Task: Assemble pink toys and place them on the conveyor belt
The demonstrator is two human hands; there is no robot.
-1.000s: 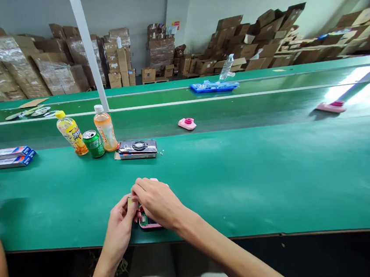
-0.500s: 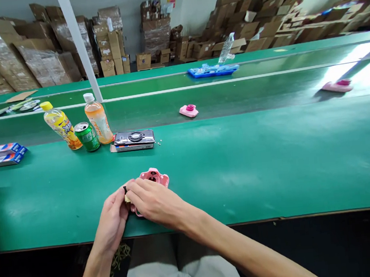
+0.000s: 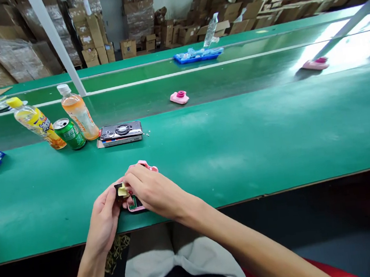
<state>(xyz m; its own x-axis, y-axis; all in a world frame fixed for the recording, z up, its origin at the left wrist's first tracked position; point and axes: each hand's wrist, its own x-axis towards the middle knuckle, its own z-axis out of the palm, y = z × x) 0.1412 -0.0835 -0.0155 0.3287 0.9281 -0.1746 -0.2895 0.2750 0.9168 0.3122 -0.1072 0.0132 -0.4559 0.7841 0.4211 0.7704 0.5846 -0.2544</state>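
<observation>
Pink plastic toy camera casing (image 3: pixel 143 165) lies on green bench (image 3: pixel 239 150), directly before person, partly under right hand (image 3: pixel 153 188). Right fingers (image 3: pixel 135 172) curled, pressed down over casing. Left hand (image 3: pixel 103 219) pinches small black-and-yellow part (image 3: pixel 121 190) against casing's edge. Dark screen (image 3: pixel 138 202) shows at near end. Step in hand appears to be close work on casing edge; next move calls for steady right-hand hold, careful left-hand placement.

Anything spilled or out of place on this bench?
Yes: a few small white specks lie loose on the green bench, just right of the silver-and-black toy camera; they are too small to identify.
</observation>
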